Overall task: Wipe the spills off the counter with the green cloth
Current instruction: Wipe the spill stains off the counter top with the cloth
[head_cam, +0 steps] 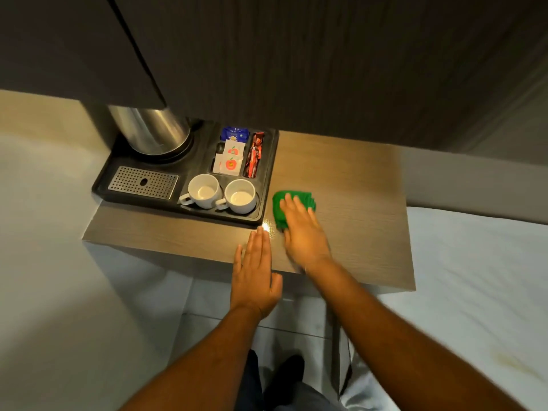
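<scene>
The green cloth [289, 200] lies bunched on the wooden counter [355, 203], just right of the black tray. My right hand [302, 229] presses flat on top of it, fingers spread, and looks motion-blurred. A small wet glint [266, 227] shines on the counter beside the cloth, near the tray's front corner. My left hand [255, 274] is flat with fingers together at the counter's front edge, its fingertips almost at the glint, holding nothing.
A black tray [267, 185] fills the counter's left half, carrying a steel kettle [151, 132], two white cups [222, 194] and sachets [234, 155]. A dark cabinet hangs overhead. A white bed [474, 277] lies to the right; the floor and my feet show below.
</scene>
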`<state>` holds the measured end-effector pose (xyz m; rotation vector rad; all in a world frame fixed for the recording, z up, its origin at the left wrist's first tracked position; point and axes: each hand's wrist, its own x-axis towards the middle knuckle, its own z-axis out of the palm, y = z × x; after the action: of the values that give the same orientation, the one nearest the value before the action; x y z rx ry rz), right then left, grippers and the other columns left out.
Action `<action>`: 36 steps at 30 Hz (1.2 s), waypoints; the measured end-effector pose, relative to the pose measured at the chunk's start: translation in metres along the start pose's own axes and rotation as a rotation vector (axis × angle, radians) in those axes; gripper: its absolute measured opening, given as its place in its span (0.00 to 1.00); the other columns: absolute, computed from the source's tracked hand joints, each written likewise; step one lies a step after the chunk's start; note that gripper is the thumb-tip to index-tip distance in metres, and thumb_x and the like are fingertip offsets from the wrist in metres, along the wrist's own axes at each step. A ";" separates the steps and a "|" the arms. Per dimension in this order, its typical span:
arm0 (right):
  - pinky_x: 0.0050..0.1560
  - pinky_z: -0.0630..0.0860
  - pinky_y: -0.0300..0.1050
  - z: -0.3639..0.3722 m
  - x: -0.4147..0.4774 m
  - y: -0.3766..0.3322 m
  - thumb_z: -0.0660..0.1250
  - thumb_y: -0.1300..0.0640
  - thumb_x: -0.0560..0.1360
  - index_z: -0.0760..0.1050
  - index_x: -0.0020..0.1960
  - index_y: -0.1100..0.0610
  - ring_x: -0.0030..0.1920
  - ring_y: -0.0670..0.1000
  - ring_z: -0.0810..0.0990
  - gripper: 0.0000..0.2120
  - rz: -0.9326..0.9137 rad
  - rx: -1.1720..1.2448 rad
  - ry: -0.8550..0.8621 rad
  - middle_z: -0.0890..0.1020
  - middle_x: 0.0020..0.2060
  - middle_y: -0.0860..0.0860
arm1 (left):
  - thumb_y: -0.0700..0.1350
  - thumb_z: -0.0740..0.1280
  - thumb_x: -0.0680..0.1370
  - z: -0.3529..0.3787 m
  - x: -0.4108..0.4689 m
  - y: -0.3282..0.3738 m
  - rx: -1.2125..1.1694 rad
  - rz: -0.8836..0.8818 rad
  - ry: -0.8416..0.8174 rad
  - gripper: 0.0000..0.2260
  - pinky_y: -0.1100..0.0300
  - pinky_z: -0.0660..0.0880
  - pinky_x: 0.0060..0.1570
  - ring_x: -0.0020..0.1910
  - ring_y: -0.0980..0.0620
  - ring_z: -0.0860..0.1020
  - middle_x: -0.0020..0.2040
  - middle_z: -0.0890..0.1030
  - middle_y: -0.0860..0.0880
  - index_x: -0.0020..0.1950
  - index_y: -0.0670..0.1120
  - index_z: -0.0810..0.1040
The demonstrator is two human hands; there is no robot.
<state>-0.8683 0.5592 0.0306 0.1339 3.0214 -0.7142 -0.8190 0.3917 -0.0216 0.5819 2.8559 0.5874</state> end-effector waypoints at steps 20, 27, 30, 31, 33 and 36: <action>0.85 0.48 0.53 0.000 -0.087 0.046 0.64 0.62 0.79 0.58 0.86 0.47 0.86 0.47 0.52 0.38 0.005 -0.004 -0.021 0.59 0.86 0.45 | 0.50 0.51 0.77 0.000 0.004 0.015 -0.090 -0.109 0.022 0.40 0.40 0.43 0.86 0.89 0.49 0.43 0.90 0.45 0.46 0.89 0.45 0.44; 0.85 0.57 0.63 -0.080 -0.014 0.154 0.60 0.64 0.82 0.55 0.86 0.58 0.85 0.63 0.57 0.34 0.529 -0.049 0.226 0.58 0.86 0.56 | 0.52 0.51 0.82 -0.006 0.006 0.019 -0.068 -0.111 -0.010 0.37 0.41 0.40 0.86 0.89 0.47 0.42 0.90 0.43 0.46 0.89 0.45 0.41; 0.87 0.51 0.61 -0.065 0.033 0.110 0.61 0.64 0.81 0.52 0.87 0.57 0.87 0.61 0.53 0.37 0.517 -0.030 0.216 0.56 0.87 0.56 | 0.54 0.50 0.83 -0.005 0.007 0.020 -0.059 -0.121 -0.017 0.36 0.41 0.40 0.86 0.89 0.47 0.41 0.90 0.42 0.47 0.89 0.45 0.42; 0.87 0.51 0.61 -0.053 0.031 0.087 0.62 0.64 0.81 0.52 0.87 0.55 0.87 0.60 0.53 0.38 0.425 -0.021 0.202 0.56 0.87 0.56 | 0.54 0.48 0.83 -0.005 0.008 0.020 -0.055 -0.124 -0.025 0.36 0.41 0.40 0.86 0.89 0.47 0.41 0.90 0.42 0.47 0.89 0.45 0.41; 0.86 0.50 0.62 -0.019 -0.005 0.041 0.65 0.64 0.80 0.54 0.87 0.52 0.87 0.56 0.54 0.39 0.164 -0.007 0.143 0.58 0.87 0.52 | 0.55 0.44 0.82 -0.004 0.009 0.017 -0.046 -0.126 -0.030 0.35 0.41 0.40 0.86 0.88 0.48 0.40 0.90 0.41 0.48 0.89 0.46 0.41; 0.86 0.49 0.58 0.018 -0.101 0.020 0.65 0.64 0.79 0.55 0.86 0.47 0.88 0.47 0.49 0.40 -0.075 -0.043 0.017 0.56 0.87 0.45 | 0.53 0.43 0.82 0.001 0.009 0.010 -0.084 -0.109 -0.008 0.34 0.42 0.40 0.86 0.88 0.50 0.41 0.90 0.43 0.49 0.89 0.47 0.44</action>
<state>-0.7653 0.5608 0.0109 0.0256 3.0703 -0.6566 -0.8237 0.4045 -0.0189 0.4112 2.8176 0.6802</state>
